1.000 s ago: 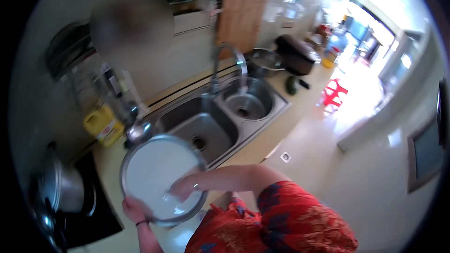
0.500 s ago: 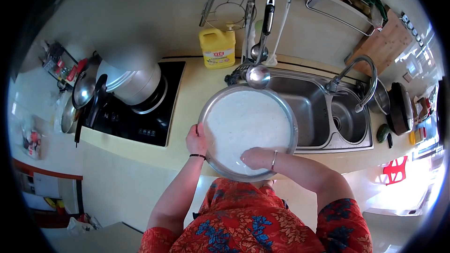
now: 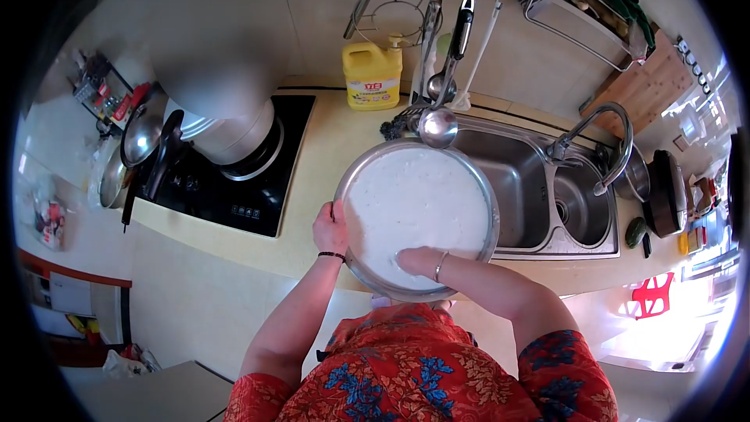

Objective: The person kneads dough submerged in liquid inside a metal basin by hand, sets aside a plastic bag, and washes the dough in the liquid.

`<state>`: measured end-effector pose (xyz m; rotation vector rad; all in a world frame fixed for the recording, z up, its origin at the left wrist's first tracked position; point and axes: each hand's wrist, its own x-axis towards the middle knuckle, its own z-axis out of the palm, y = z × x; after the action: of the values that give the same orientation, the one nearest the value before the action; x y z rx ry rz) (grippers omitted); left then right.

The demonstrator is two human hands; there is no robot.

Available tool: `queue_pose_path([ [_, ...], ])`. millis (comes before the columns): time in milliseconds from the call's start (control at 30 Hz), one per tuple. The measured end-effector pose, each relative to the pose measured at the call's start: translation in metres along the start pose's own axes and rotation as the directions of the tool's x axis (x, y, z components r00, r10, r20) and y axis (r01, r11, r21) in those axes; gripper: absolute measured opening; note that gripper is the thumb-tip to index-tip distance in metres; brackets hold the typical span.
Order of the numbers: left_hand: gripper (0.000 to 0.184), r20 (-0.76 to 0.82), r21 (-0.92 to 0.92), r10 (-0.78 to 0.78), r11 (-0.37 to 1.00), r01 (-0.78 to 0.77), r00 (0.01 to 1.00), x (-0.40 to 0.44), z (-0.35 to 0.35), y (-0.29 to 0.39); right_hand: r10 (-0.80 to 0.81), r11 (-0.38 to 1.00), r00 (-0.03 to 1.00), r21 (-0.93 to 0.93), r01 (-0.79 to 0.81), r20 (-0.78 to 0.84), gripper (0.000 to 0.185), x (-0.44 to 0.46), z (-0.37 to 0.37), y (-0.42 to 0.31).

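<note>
The basin (image 3: 492, 219) looks smooth metal — the cooktop (image 3: 269, 187) glossy.

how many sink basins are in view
2: the larger basin beside the metal bowl, which overlaps part of it from this view, and the smaller basin farther right, below the faucet's spout. No others show.

We can pass over the table (image 3: 319, 158) between basin (image 3: 492, 205) and cooktop (image 3: 205, 197); hanging ladle (image 3: 439, 127) blocks us by the basin's far rim.
</note>
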<state>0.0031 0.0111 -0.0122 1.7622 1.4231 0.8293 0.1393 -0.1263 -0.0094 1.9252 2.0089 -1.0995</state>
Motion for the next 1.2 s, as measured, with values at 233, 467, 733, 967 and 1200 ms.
queue_pose_path([
  [233, 0.039, -0.002, -0.002, 0.015, 1.000, -0.015, 1.000, 0.001, 0.002, -0.003, 0.005, 0.934, 0.984, 0.353, 0.059, -0.178, 0.021, 0.006, -0.008, 0.008],
  [467, 0.033, -0.017, -0.013, 0.017, 1.000, -0.017, 1.000, 0.001, 0.003, -0.003, -0.163, 0.983, 0.978, 0.105, 0.150, 0.129, 0.027, -0.034, -0.038, -0.004],
  [733, 0.032, -0.007, -0.031, -0.005, 1.000, 0.005, 1.000, 0.001, 0.004, -0.005, -0.344, 0.914, 0.913, 0.142, 0.379, -0.218, 0.025, -0.010, -0.007, -0.001],
  [967, 0.037, -0.025, -0.058, 0.006, 0.998, -0.008, 1.000, -0.001, 0.006, -0.004, -0.070, 0.990, 0.991, 0.114, 0.083, -0.117, 0.027, 0.009, 0.018, 0.000],
  [1200, 0.034, 0.041, -0.015, -0.046, 0.999, 0.047, 0.998, -0.002, 0.000, 0.006, 0.135, 0.975, 0.991, 0.181, -0.129, -0.024, 0.021, 0.029, 0.009, 0.024],
])
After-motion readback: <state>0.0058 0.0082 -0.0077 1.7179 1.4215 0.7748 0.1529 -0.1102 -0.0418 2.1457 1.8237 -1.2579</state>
